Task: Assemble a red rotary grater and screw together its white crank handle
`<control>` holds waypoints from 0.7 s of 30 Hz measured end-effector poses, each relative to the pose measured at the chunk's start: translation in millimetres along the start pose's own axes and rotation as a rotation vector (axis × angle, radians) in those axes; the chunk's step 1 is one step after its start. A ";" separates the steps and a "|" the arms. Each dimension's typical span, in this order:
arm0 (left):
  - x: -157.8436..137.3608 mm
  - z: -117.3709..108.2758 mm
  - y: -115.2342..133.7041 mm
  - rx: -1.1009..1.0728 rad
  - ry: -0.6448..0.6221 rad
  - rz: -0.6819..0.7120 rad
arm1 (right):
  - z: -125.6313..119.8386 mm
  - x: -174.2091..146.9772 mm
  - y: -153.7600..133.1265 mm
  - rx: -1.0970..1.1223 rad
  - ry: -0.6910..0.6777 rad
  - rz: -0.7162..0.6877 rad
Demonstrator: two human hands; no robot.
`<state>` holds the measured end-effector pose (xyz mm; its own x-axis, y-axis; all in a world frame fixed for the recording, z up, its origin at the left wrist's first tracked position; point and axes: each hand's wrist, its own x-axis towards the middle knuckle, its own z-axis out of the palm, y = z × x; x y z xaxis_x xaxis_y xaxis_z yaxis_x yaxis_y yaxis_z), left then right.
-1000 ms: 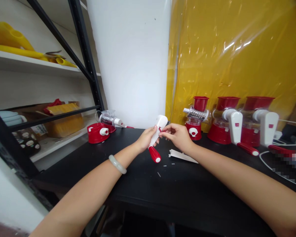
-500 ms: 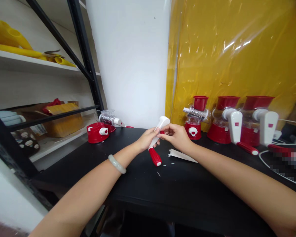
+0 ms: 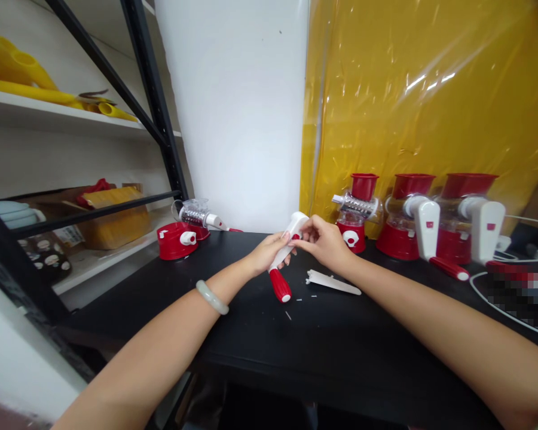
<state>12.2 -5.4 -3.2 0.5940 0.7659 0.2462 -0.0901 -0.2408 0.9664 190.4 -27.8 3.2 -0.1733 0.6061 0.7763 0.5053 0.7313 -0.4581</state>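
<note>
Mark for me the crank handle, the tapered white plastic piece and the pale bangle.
Crank handle (image 3: 280, 257), head view: on its white arm.
Tapered white plastic piece (image 3: 334, 282), head view: middle of its long body.
Pale bangle (image 3: 211, 297), head view: middle of its visible band.

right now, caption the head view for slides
Both hands at a red-handled white crank above a black table

crank (image 3: 280, 258) partly hidden by left hand (image 3: 267, 251), red catch (image 3: 296, 237) partly covered by right hand (image 3: 326, 242), its grip unclear, bits (image 3: 299, 300) at five o'clock too small to name, blurred patch (image 3: 522, 292) near three o'clock, tubes (image 3: 13, 63) cut off at ten o'clock, right arm (image 3: 434, 313) at four
</note>
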 end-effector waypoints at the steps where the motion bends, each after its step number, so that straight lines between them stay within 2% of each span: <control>1: 0.0 -0.3 -0.2 -0.004 -0.003 -0.001 | -1.0 0.6 1.5 -0.050 0.018 -0.003; 5: -0.7 -3.2 -1.3 0.028 -0.014 -0.012 | -4.9 2.9 3.2 -0.215 0.087 -0.056; 8: -1.9 -4.7 -1.0 0.067 -0.032 -0.026 | -6.6 4.0 1.2 -0.235 0.112 -0.097; 13: -4.4 -0.6 3.2 0.105 -0.085 -0.037 | -7.4 5.3 1.1 -0.155 0.005 -0.166; 17: -4.1 0.6 4.6 0.012 -0.086 -0.040 | -8.0 6.5 3.1 -0.105 -0.038 -0.186; 21: -4.9 -3.6 10.5 -0.119 -0.162 -0.128 | -8.4 6.9 2.3 -0.100 -0.034 -0.203</control>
<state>5.5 -9.5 6.0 0.7265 0.6775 0.1150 -0.0936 -0.0682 0.9933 197.5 -24.6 11.1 -0.3074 0.4605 0.8327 0.5380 0.8059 -0.2471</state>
